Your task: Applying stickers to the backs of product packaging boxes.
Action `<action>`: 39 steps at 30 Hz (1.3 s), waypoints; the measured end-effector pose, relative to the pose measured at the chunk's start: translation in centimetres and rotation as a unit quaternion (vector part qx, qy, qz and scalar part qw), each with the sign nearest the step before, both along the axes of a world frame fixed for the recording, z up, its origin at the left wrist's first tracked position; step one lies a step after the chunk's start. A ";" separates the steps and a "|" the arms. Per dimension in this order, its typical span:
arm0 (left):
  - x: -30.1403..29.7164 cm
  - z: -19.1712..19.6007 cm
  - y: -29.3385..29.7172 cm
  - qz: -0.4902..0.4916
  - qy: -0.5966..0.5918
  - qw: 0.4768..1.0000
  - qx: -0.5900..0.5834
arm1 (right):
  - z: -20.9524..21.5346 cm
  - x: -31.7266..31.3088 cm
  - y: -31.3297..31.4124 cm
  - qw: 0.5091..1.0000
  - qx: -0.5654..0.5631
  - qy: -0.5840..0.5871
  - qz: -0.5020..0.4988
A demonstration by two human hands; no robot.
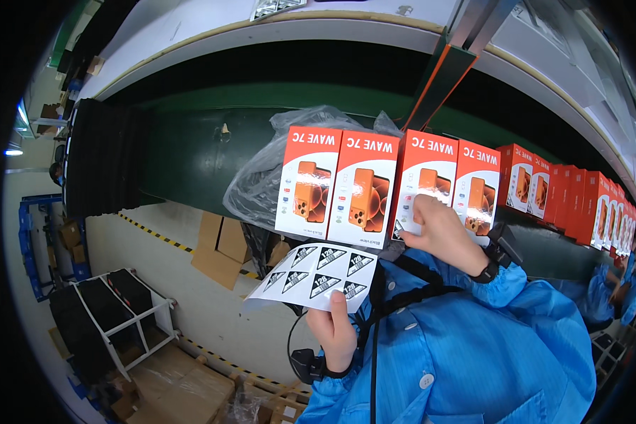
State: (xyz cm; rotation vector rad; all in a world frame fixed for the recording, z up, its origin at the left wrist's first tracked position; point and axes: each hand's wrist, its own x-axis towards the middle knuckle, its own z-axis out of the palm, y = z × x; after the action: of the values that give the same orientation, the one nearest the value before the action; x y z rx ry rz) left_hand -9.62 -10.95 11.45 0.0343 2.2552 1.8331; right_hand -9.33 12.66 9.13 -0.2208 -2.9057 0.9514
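My left hand [336, 332] pinches a white sheet of stickers [307, 283] by its lower edge, thumb on top. Several black triangular labels are printed on the sheet. Four red and white phone boxes stand in a row in front of me, among them a left box [307, 187] and the third box [427, 166]. At the lower left corner of that third box, my right hand [442, 237] has its curled fingers and thumb at a black triangular sticker [398, 230]. Part of the box front is hidden behind this hand.
Crumpled clear plastic [251, 187] lies behind the boxes on a dark green conveyor belt [184, 152]. More red boxes [576, 194] line up to the right. A metal post [442, 78] rises behind them, below a white shelf [261, 32]. An open carton [222, 247] and a white-framed rack [131, 318] stand on the floor.
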 end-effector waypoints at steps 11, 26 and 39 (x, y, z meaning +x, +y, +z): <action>0.9 4.1 1.9 -0.301 -0.030 0.952 -0.039 | 4.0 2.6 -1.1 0.755 -0.650 -0.086 -0.004; 4.0 5.1 3.7 -0.041 0.079 0.996 0.030 | 7.1 5.9 -4.1 0.960 -0.103 0.244 0.090; 0.7 3.5 -1.3 -0.097 0.032 0.993 0.062 | 6.9 2.3 -6.3 0.920 -0.360 0.028 0.152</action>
State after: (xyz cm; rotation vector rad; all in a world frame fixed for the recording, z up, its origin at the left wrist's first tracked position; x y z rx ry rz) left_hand -8.97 -12.25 14.94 0.3262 2.0927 1.8874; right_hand -7.00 6.34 16.04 0.2303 -2.4343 2.0077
